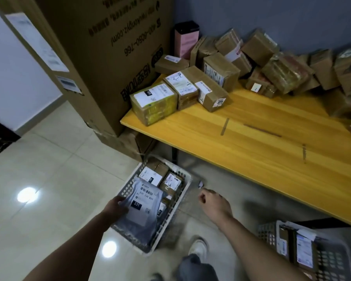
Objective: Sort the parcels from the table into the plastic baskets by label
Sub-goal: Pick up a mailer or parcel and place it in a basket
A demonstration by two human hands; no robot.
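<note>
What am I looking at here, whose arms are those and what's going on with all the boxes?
This is one picture from a camera worn on a person's head, looking down, so the arms are the wearer's own. The left hand holds a grey mailer bag with a printed label over a white basket on the floor, which already has parcels inside. The right hand is loosely curled and holds nothing. A second basket with parcels sits at the lower right. On the yellow table many cardboard parcels are piled against the wall, waiting to be sorted.
</note>
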